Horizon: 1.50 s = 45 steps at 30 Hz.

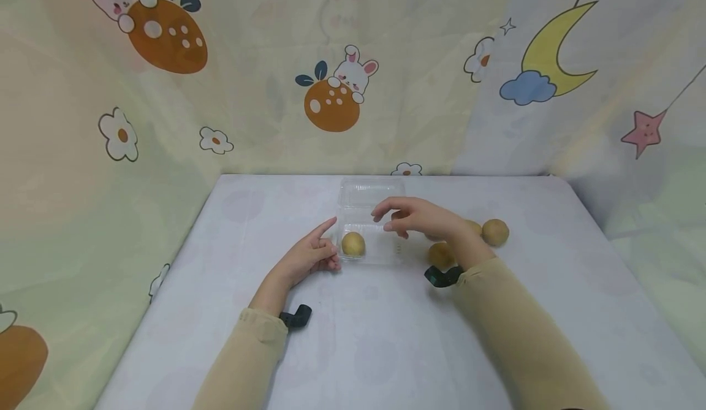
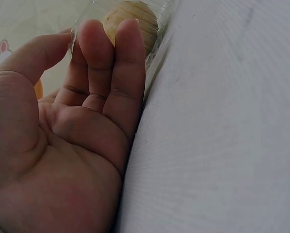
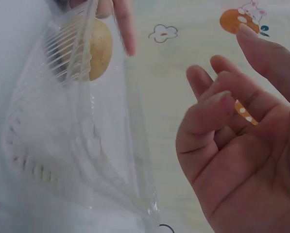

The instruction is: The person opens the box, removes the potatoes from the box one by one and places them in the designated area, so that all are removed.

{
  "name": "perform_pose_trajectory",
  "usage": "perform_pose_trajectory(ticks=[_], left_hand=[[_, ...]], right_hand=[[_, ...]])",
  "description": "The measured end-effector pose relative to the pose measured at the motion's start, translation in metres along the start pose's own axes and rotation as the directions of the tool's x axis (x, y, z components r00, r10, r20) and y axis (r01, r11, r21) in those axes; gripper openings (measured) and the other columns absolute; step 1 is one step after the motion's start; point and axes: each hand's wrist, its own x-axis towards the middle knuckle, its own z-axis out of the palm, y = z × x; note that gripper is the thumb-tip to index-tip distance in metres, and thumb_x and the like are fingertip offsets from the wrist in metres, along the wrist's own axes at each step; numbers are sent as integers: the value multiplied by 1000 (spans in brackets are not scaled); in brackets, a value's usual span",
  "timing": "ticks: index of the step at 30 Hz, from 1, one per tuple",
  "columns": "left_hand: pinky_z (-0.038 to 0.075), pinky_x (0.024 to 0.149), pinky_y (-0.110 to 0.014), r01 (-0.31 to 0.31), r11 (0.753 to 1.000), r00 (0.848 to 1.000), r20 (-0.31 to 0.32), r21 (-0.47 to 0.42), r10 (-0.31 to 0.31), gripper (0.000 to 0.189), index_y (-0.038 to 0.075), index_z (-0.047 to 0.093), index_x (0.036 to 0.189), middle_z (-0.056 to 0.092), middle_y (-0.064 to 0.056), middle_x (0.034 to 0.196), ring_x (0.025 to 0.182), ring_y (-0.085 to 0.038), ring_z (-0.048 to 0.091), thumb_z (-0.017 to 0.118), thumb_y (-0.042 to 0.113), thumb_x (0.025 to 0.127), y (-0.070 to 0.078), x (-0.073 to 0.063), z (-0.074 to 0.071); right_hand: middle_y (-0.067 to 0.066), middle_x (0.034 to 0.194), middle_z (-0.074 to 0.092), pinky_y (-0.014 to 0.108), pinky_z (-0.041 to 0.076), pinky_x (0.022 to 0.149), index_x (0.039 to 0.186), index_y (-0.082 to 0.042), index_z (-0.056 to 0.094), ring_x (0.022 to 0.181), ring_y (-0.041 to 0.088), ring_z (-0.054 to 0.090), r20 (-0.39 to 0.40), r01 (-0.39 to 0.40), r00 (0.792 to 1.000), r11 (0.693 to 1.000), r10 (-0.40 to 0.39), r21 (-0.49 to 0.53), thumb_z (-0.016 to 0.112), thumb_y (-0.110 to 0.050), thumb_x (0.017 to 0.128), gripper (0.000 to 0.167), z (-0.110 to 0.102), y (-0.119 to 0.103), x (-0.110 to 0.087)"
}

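Observation:
A clear plastic box (image 1: 380,247) lies with its lid (image 1: 371,194) folded back toward the wall. One round yellow-brown ball, potato-like (image 1: 353,244), sits in its left part; ribbed plastic crosses it in the right wrist view. My left hand (image 1: 309,255) is at the box's left side, index finger stretched forward and the other fingers bent near the wall. In the left wrist view the thumb reaches the box's edge; firm contact is hard to tell. Above the box's right part hovers my right hand (image 1: 421,217), fingers loosely bent around nothing.
Several more yellow-brown balls lie right of the box, including a near ball (image 1: 440,255) and a far-right ball (image 1: 495,232); my right forearm partly hides others. A white cloth covers the table (image 1: 353,349). Behind it hangs a printed curtain (image 1: 265,60).

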Motion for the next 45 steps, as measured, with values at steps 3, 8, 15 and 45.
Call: perform_pose_trajectory(ticks=[3,8,15,45], left_hand=[[60,84,-41,1,1000,1000,3,0,-1,79,34,21,157,65,-7,81,75,-21,68,64,11,95,0,0,0],[60,84,-41,5,1000,1000,7,-4,-5,78,35,22,157,65,-7,81,75,-21,68,64,12,95,0,0,1],[60,84,-41,4,1000,1000,6,0,-4,77,35,21,157,65,-7,80,75,-21,68,63,11,96,1,0,1],[60,83,-39,23,1000,1000,19,-11,-22,78,35,19,158,65,-6,80,75,-21,69,62,11,97,-1,2,0]], right_hand=[[2,129,61,40,50,80,124,-35,62,71,27,56,28,-28,999,1000,28,0,66,-42,93,32,2,1,10],[5,135,59,47,48,88,123,-38,62,75,26,57,65,-94,993,996,94,1,66,-44,92,32,2,5,26],[-1,134,61,47,49,88,132,-27,61,77,25,59,132,-100,985,994,107,-53,63,-28,96,36,0,13,47],[-8,137,53,24,51,70,130,-37,62,76,15,54,347,-222,912,974,220,-35,66,-15,93,43,16,33,85]])
